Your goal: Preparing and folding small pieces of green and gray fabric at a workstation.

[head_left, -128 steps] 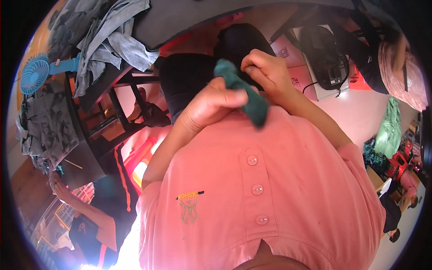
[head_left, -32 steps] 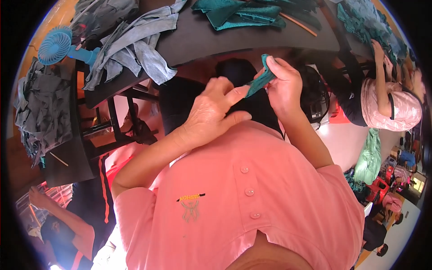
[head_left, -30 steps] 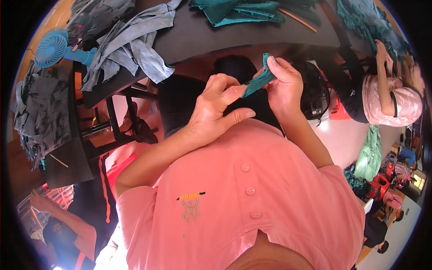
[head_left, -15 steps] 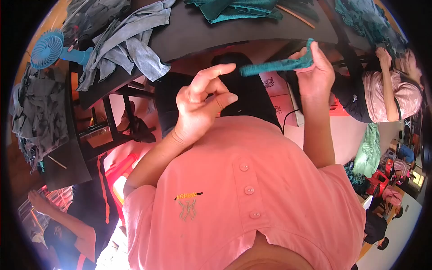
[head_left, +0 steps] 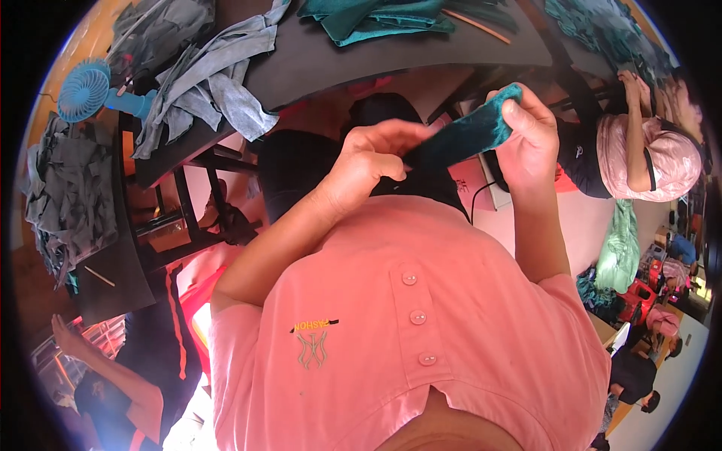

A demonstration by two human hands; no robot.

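One green strip [head_left: 466,137] in hand — this piece looks unfinished, being not yet laid down.
The strip spans the gap between the hands: the right hand [head_left: 532,143] clamps its far end, thumb over fingers, while the left hand [head_left: 362,159] meets the near end, forefinger blurred — whether it grips, I cannot tell. Beyond the fingertips, on the dark table [head_left: 338,68], lie green cloths [head_left: 383,24] and, leftward, grey cloths [head_left: 239,96]; done or waiting, unclear.

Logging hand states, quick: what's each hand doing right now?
Left hand: beside the cloth, fingers blurred; grip can't be told.
Right hand: closed, holding the cloth.
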